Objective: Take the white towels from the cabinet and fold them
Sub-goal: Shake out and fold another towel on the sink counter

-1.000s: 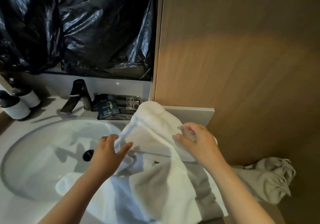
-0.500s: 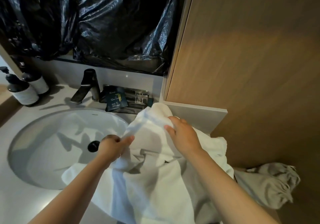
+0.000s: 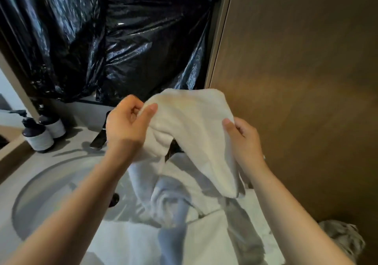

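Above the sink point(image 3: 41, 203), your left hand point(image 3: 126, 125) pinches the towel point(image 3: 192, 125) at its upper edge, thumb against curled fingers point(image 3: 152, 108). Your right hand point(image 3: 243, 140) grips the opposite side, thumb on top, its other fingers hidden behind the cloth. The towel hangs raised between them, bunched and drooping, over a lower towel point(image 3: 204, 234) that sprawls across the bench point(image 3: 30, 166) and into the basin. Beyond stand the tap point(image 3: 99, 142) and two bottles point(image 3: 38, 138). You probably hold no true corners, so a fold from here may come out skewed. If the hanging end drops, it may snag the lower towel or dip into the basin.
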Motion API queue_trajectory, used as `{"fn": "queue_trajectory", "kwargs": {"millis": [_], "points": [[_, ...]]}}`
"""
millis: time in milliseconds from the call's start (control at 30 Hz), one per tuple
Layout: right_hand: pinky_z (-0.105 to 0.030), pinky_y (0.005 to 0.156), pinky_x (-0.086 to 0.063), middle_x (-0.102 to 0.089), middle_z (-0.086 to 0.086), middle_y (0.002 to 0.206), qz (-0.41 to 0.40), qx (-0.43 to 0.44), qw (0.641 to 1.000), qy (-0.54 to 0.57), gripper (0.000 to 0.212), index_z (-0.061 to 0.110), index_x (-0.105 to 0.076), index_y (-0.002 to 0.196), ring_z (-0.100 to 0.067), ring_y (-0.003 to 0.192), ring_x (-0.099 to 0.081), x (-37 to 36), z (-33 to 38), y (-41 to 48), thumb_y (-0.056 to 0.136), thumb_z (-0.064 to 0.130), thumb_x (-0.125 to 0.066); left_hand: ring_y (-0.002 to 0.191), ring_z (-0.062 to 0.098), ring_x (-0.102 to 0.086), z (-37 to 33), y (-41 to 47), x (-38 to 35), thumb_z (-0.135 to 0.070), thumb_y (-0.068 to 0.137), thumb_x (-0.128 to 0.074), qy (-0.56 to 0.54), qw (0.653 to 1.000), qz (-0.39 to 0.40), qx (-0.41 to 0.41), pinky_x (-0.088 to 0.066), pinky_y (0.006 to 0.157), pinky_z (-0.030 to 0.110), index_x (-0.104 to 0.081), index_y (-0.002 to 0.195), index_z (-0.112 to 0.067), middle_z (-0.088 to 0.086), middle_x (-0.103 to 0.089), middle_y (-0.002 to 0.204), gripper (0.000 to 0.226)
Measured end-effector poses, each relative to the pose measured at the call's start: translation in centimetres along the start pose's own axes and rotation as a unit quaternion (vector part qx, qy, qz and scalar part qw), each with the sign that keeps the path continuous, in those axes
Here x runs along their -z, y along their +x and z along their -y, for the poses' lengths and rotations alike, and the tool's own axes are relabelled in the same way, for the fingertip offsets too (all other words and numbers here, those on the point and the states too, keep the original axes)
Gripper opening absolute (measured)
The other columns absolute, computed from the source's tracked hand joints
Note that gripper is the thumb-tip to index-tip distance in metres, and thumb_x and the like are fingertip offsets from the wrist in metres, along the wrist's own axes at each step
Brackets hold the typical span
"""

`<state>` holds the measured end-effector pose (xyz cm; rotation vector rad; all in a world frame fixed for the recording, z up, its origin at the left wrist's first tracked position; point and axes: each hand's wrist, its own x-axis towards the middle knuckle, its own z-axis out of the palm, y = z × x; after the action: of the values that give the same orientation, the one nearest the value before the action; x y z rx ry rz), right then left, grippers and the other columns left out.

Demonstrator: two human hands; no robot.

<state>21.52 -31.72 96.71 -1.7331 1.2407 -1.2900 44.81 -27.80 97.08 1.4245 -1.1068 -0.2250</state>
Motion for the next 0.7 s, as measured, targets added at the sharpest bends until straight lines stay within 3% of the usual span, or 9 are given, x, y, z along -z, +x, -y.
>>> {"fn": "queue_trajectory", "kwargs": {"millis": [133,200,333,433,500,567,633,700], "points": [[-0.011,0.047,-0.031,-0.044,0.015,0.056,-0.089,0.004,0.995,0.048,0.034,0.021,-0.051,0.068,0.0,0.051,-0.038,1.9,3.5,1.2,0.102,0.026,-0.048,0.051,0.001,-0.036,-4.8,2.0,0.4,-0.036,0.087,-0.066,-0.015,0.996,0.038,-0.076,-0.031,0.047,0.011,-0.051,0.071,-0.013,-0.011,-0.042,0.054,0.032],[-0.009,0.046,-0.031,-0.045,0.014,0.058,-0.127,0.017,0.992,0.022,0.033,0.017,-0.053,0.071,0.0,0.052,-0.038,3.9,3.7,1.4,0.101,0.032,-0.047,0.05,0.002,-0.038,-5.9,1.6,0.2,-0.035,0.087,-0.067,-0.038,0.993,0.08,-0.082,-0.032,0.047,0.011,-0.051,0.069,-0.015,-0.01,-0.043,0.054,0.031],[-0.023,0.052,-0.036,-0.051,0.012,0.065,-0.082,-0.034,0.989,-0.121,0.029,0.011,-0.059,0.083,-0.004,0.06,-0.048,7.2,0.3,0.3,0.099,0.034,-0.049,0.045,0.003,-0.04,-4.3,-1.3,-2.1,-0.032,0.085,-0.071,-0.05,0.984,0.168,-0.023,-0.034,0.045,0.013,-0.053,0.067,-0.014,-0.01,-0.044,0.049,0.031],[-0.029,0.081,-0.041,-0.065,-0.005,0.111,-0.008,-0.146,0.962,-0.231,0.029,0.011,-0.062,0.121,-0.024,0.106,-0.059,8.0,-4.0,-1.9,0.099,0.028,-0.053,0.046,0.007,-0.05,-0.9,-5.5,-4.7,-0.03,0.085,-0.07,0.026,0.963,0.264,0.058,-0.047,0.05,0.024,-0.059,0.075,-0.011,-0.004,-0.055,0.059,0.025],[-0.034,0.094,-0.045,-0.059,-0.008,0.129,0.008,-0.201,0.955,-0.216,0.039,0.013,-0.052,0.135,-0.024,0.116,-0.056,8.0,-6.3,-4.2,0.099,0.027,-0.055,0.057,0.014,-0.061,1.6,-8.4,-5.6,-0.024,0.087,-0.07,0.037,0.941,0.317,0.112,-0.055,0.058,0.03,-0.063,0.088,-0.008,0.008,-0.063,0.081,0.018],[-0.025,0.083,-0.048,-0.062,-0.002,0.123,0.008,-0.2,0.96,-0.195,0.028,0.021,-0.058,0.125,-0.013,0.103,-0.058,7.5,-7.5,-6.8,0.097,0.024,-0.058,0.068,0.013,-0.065,3.5,-10.6,-5.4,-0.026,0.085,-0.072,0.08,0.935,0.329,0.106,-0.053,0.062,0.023,-0.063,0.092,-0.014,0.004,-0.063,0.091,0.017],[-0.013,0.068,-0.044,-0.067,0.009,0.106,0.023,-0.172,0.964,-0.203,0.013,0.028,-0.065,0.102,-0.002,0.086,-0.059,6.7,-8.5,-9.3,0.095,0.019,-0.06,0.067,0.006,-0.061,4.6,-12.3,-4.4,-0.031,0.082,-0.074,0.109,0.935,0.329,0.078,-0.048,0.061,0.02,-0.061,0.081,-0.02,-0.003,-0.063,0.08,0.017],[-0.012,0.063,-0.045,-0.068,0.017,0.086,0.043,-0.145,0.968,-0.2,0.021,0.03,-0.067,0.082,-0.003,0.076,-0.06,5.7,-8.9,-11.2,0.092,0.012,-0.061,0.064,0.007,-0.059,5.4,-13.7,-3.4,-0.034,0.08,-0.075,0.122,0.927,0.348,0.067,-0.048,0.061,0.024,-0.059,0.072,-0.023,-0.004,-0.063,0.071,0.021]]}}
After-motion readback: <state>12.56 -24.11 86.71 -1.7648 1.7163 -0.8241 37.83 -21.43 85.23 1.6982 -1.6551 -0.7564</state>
